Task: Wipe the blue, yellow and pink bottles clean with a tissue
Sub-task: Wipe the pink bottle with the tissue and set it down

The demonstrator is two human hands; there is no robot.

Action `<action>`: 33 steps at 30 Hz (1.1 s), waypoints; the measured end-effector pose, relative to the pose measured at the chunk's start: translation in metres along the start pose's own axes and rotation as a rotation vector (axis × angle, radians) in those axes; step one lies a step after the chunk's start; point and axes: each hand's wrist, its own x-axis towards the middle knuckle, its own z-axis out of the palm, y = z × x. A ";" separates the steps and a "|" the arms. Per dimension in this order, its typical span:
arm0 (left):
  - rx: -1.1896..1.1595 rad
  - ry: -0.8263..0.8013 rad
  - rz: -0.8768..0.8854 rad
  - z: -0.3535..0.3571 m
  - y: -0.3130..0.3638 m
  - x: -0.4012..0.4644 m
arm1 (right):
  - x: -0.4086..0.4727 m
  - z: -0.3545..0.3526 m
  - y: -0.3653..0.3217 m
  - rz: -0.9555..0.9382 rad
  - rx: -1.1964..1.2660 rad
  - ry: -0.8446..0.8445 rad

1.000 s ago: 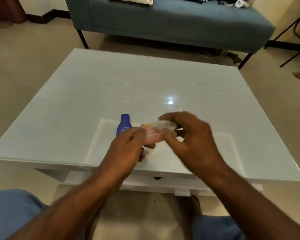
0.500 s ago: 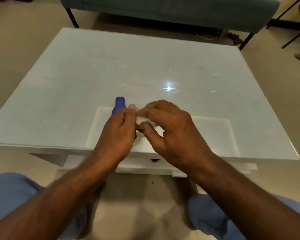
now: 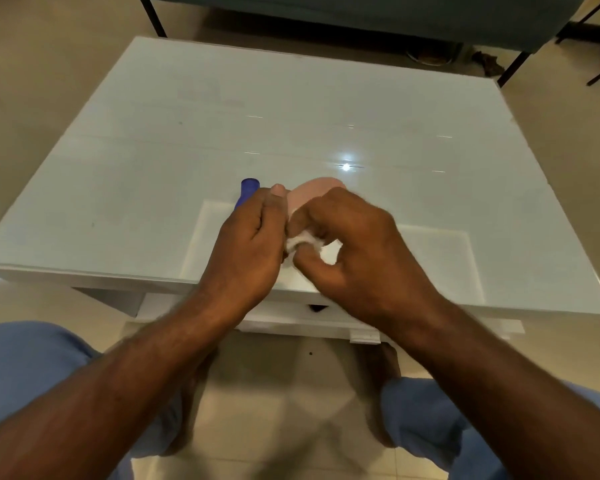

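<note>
- The left hand (image 3: pixel 248 244) has its grip curled round the pink bottle (image 3: pixel 312 194), thumb up along the bottle's near side; the bottle's rounded pink end shows just past the knuckles, at about 12 o'clock from the hands.
- The right hand (image 3: pixel 350 244) pinches a crumpled white tissue (image 3: pixel 300 242) between thumb and bent fingers, grip closed tight on it, and presses it against the lower part of the pink bottle, right where the two hands meet.
- The blue bottle (image 3: pixel 248 190) stands on the desk (image 3: pixel 153 161) at 11 o'clock from the left hand, mostly hidden behind that hand; only its top shows.
- The yellow bottle cannot be made out; the hands cover that spot.
- Both hands hover over the near edge of the white glossy desk, above a paler rectangular panel (image 3: pixel 430 258) in its top.
- A sofa (image 3: pixel 361 12) stands past the desk at 12 o'clock.
- Blue-clad knees (image 3: pixel 32 368) show at 7 and 5 o'clock.
</note>
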 end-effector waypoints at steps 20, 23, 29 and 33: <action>-0.030 0.007 0.207 0.002 0.004 -0.007 | 0.018 -0.026 0.024 0.299 0.070 0.291; -0.164 0.039 0.177 0.001 0.010 -0.006 | 0.007 -0.016 0.007 0.164 0.152 0.250; -0.285 0.089 -0.052 -0.004 0.013 -0.004 | 0.001 -0.002 -0.009 -0.010 0.344 0.199; -0.395 0.078 -0.167 -0.004 0.015 -0.004 | -0.001 -0.001 -0.010 -0.151 0.377 0.064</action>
